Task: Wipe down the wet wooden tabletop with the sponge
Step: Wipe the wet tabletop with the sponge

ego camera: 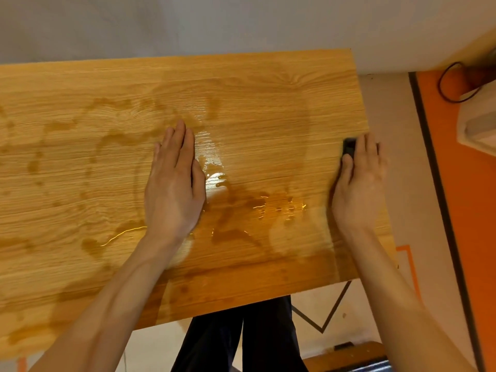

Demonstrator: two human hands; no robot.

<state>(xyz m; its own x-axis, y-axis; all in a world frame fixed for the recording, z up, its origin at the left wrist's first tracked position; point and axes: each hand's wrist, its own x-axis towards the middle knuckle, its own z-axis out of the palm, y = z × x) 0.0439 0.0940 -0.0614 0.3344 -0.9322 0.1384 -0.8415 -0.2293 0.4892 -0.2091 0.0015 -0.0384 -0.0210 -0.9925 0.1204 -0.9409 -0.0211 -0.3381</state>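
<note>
The wooden tabletop (255, 103) fills most of the view, with puddles and wet streaks (214, 167) across its middle and left. My left hand (174, 181) lies flat, palm down, on the wet wood near the centre, fingers together. My right hand (359, 181) presses on a dark sponge (349, 147) close to the table's right edge; only the sponge's far end shows past my fingers.
A grey wall runs behind the table's far edge. Right of the table is pale floor with a black line and an orange area (469, 210). A white object (480, 122) with a black cable sits at the far right. My dark trousers (241, 339) show below the near edge.
</note>
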